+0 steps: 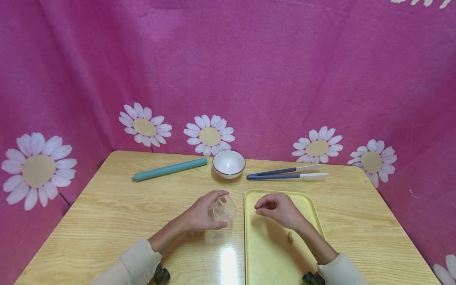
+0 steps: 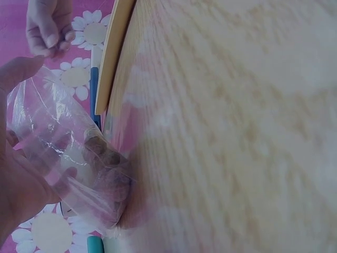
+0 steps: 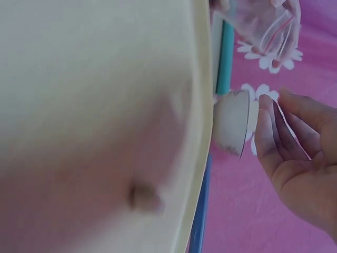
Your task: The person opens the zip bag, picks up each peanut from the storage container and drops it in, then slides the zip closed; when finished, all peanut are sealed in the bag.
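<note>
The left hand [image 1: 201, 213] curls, thumb and fingers wide, round a clear bag [image 1: 225, 209] just left of the yellow tray [image 1: 261, 253]; limp and slippery by its look, it's best held by the rim. Over the tray, the right hand [image 1: 279, 209] bends loosely, nothing visible between its fingertips; the nut-like piece [image 1: 290, 237] below, probably light, should suit a pinch.

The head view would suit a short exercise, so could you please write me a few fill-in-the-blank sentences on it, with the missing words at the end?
1. The person's ____ hand holds the clear plastic bag.
2. The small tan nut-like piece lies on the yellow rectangular ____.
3. The round white bowl with a dark rim stands between the teal cylindrical rod and the blue-and-white ____.

Missing words: left; tray; tongs.
</note>
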### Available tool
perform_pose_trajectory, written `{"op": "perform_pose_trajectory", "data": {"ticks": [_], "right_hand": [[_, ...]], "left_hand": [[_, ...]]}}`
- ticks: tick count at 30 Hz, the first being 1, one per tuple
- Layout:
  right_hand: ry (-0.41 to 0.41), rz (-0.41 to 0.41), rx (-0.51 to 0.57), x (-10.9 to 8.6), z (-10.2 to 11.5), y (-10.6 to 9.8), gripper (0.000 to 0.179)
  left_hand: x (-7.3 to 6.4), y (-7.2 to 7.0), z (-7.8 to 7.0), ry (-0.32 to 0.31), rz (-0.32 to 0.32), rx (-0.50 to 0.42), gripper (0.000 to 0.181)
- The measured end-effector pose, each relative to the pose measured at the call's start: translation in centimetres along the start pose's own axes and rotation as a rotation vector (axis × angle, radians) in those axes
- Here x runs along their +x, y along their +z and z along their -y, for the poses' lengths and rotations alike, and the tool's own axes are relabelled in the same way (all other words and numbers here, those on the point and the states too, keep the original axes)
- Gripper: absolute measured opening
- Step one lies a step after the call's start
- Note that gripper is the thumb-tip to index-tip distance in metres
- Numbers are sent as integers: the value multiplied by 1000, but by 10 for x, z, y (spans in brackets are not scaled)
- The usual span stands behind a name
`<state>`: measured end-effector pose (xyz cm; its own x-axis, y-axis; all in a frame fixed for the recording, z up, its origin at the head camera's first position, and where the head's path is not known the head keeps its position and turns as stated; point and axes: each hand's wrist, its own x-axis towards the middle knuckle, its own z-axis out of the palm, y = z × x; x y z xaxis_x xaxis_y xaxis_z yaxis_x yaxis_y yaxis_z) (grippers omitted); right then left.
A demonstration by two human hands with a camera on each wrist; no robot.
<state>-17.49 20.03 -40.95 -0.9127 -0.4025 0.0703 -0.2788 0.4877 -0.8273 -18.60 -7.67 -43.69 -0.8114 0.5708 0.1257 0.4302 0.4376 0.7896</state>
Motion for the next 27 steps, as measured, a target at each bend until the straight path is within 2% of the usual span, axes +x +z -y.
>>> {"op": "perform_pose_trajectory", "data": {"ticks": [9,15,21,27], "right_hand": [[14,54,-91,-24,-18,-26,9],[62,114,-46,-40,-35,-38,9],[91,204,-6,-47,-45,-45,14],[151,212,2,-51,-48,-45,20]], "left_hand": [[0,0,1,-3,-6,17,79],[0,1,2,-25,2,4,79],[0,1,2,-8,2,2,79],[0,1,2,-4,3,3,79]]}}
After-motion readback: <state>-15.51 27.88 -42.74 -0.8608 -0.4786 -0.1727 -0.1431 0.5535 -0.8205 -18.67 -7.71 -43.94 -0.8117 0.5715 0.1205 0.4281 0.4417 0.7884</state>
